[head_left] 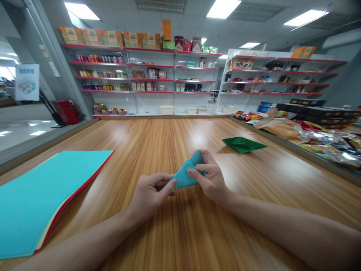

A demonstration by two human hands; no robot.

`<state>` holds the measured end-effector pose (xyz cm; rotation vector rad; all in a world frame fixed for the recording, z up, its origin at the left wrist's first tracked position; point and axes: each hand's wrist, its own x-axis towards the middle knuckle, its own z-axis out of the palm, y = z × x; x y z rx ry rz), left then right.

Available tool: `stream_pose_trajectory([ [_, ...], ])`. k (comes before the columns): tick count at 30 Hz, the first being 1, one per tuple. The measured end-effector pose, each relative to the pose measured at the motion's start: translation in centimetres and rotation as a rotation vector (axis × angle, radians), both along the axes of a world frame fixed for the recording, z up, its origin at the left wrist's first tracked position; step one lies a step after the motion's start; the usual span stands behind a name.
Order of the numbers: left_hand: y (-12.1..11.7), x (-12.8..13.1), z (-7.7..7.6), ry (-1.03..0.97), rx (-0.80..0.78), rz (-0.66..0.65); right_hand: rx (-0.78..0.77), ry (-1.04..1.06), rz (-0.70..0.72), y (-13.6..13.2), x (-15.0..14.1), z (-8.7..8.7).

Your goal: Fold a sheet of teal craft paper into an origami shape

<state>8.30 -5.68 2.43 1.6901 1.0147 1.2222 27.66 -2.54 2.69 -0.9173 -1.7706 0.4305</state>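
A folded teal paper (184, 174) is held just above the wooden table (158, 146) in front of me. My left hand (150, 194) pinches its lower left corner between thumb and fingers. My right hand (210, 177) grips the right side, thumb on top and fingers wrapped behind the upper tip. A finished green folded paper shape (244, 144) lies on the table beyond my right hand.
A stack of coloured sheets (42, 199), teal on top with yellow and red beneath, lies at the left. Snack packets (310, 135) crowd a counter along the right edge. Store shelves (146, 79) with goods line the back wall.
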Motion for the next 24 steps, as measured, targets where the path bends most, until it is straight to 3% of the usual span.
stream_pose_trajectory([
  [17,0.02,-0.09,0.6,0.18,0.038,-0.089,0.118,-0.121,0.099,-0.66,0.01,-0.11],
  [24,0.11,-0.23,0.48,0.237,0.145,-0.139,0.152,-0.134,0.144,-0.77,-0.07,-0.24],
])
